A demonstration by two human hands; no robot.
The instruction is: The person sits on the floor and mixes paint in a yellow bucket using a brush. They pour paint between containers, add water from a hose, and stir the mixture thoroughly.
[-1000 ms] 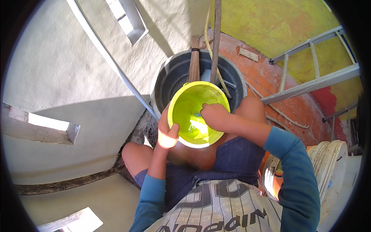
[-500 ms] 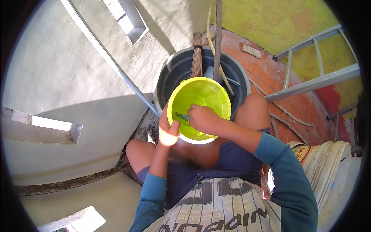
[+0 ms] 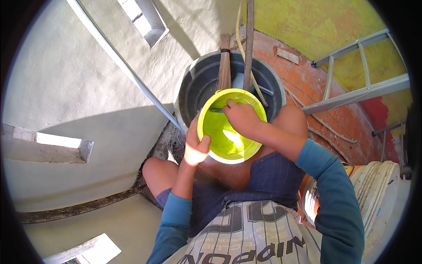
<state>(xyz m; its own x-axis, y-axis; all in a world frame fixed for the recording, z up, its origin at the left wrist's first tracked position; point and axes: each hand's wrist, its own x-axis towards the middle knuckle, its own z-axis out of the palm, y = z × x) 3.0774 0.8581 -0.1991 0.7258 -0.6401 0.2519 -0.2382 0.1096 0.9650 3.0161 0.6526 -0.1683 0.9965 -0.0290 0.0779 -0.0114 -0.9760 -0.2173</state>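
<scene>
A yellow-green plastic bucket (image 3: 231, 155) is tipped toward me above my lap, its mouth facing up at me. My left hand (image 3: 195, 143) grips its left rim, thumb on the near side and fingers round the outside. Inside the mouth, my right hand (image 3: 243, 117) is closed on a small blue-green flat tool (image 3: 216, 110), whose exact kind I cannot make out. The tool's end points left, near the inner wall at the upper left. A patch of sunlight falls on the bucket's inside below my right hand.
Behind the bucket stands a large dark tub (image 3: 193, 72) with a stick broom (image 3: 224, 66), a wooden pole (image 3: 249, 44) and a hose (image 3: 238, 39). A metal ladder (image 3: 365, 92) leans at the right. Stained white buckets (image 3: 373, 193) lie by my right elbow. A pale wall (image 3: 66, 83) rises on the left.
My right hand and the tool have moved up and to the right inside the bucket. The bucket has shifted slightly right, and sunlight now reaches its inside.
</scene>
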